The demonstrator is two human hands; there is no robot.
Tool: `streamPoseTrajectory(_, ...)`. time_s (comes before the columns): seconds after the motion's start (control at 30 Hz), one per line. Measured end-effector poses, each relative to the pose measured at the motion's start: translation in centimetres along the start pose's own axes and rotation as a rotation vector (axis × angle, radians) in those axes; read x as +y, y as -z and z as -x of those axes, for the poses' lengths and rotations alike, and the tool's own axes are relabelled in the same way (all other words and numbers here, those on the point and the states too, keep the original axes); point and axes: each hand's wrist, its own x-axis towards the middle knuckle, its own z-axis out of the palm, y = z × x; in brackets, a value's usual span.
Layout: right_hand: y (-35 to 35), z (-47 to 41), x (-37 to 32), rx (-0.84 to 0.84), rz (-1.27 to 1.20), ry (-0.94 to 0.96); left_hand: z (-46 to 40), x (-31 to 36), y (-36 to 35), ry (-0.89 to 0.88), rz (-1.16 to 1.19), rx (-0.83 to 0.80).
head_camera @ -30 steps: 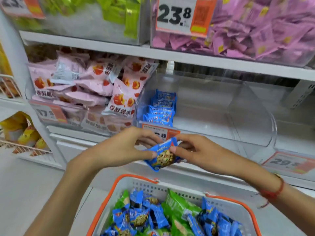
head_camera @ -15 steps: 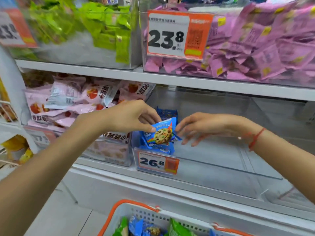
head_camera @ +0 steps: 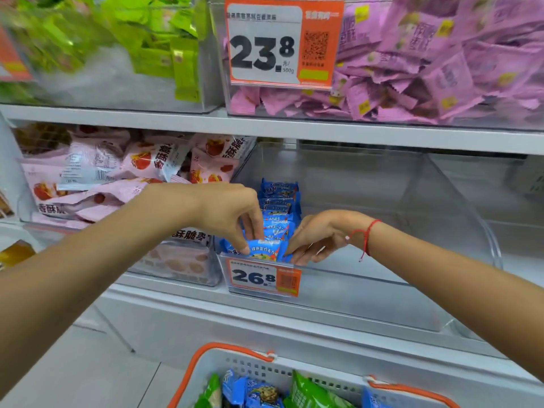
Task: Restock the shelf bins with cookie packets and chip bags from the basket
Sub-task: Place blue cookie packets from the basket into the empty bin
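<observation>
Showing "26.8", bin price tag (head_camera: 264, 277)

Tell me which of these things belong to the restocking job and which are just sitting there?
Part of the job:
- blue cookie packet, pinched by the left hand and touched by the right hand
- row of blue packets
- clear bin
- basket

Just there:
- pink snack bags
- purple packets
- green packets
- 23.8 price tag

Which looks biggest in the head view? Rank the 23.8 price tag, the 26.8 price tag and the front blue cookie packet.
1. Orange-and-white 23.8 price tag, clearly largest.
2. Orange-and-white 26.8 price tag and front blue cookie packet: similar, and the packet is partly hidden, so unranked.
</observation>
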Motion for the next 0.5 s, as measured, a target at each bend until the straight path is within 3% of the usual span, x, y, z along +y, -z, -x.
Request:
streamPoseTrajectory(0.2, -0.5, 0.5, -0.6, 0.035, 0.020, 0.033, -2.5, 1.0, -0.5, 0.058, -0.210, -0.159)
streamPoseTrajectory(0.37, 0.4, 2.8, -1.0, 0.098, 0.271, 0.211, -3.5, 1.6, 0.5, 0.100, -0.138, -0.334)
streamPoseTrajectory(0.5, 0.1, 3.3, -0.7, 0.103, 0.153, 0.331, -3.1, 1.2, 0.7, 0.116, -0.138, -0.334)
